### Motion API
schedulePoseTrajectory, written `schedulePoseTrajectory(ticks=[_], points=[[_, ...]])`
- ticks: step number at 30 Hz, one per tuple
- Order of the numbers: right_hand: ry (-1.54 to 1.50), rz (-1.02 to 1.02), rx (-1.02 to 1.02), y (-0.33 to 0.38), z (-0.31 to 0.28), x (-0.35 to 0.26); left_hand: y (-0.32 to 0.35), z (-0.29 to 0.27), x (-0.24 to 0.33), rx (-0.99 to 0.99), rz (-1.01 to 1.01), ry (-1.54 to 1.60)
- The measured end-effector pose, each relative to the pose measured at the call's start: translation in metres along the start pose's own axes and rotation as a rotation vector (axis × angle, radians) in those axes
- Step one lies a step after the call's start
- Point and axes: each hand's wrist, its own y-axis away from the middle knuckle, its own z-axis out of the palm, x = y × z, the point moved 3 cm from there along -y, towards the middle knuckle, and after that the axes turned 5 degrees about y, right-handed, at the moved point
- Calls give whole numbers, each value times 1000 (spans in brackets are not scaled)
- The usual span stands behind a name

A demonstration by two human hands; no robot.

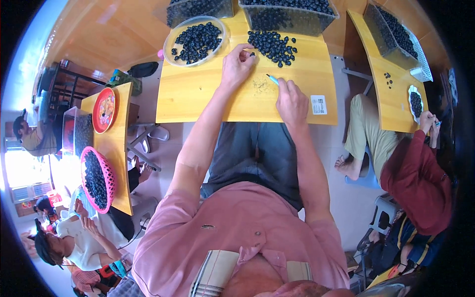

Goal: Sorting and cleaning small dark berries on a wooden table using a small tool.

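My left hand (237, 67) is closed in a pinch on a small dark bead (253, 54), just above the yellow table (193, 101). Lower and to the right, my right hand (292, 101) grips a slim light-blue-handled tool (273, 79). Its dark tip points up and left toward the left hand, apart from the bead. Beyond the fingers lies a loose pile of dark round beads (272, 47). A clear round bowl (225, 34) with more of these beads stands left of the pile. Pale crumbs (262, 86) are scattered between my hands.
Two clear bins (292, 24) (203, 15) full of beads stand at the table's back. A white label (318, 105) lies at right. On the left side table are a red tray (105, 111) and a pink basket (111, 173). People work at both sides.
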Motion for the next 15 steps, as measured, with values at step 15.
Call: schedulePoseTrajectory(ticks=[15], points=[[38,1,-19,-1,1,-1,51,-12,0,-34,-43,121]])
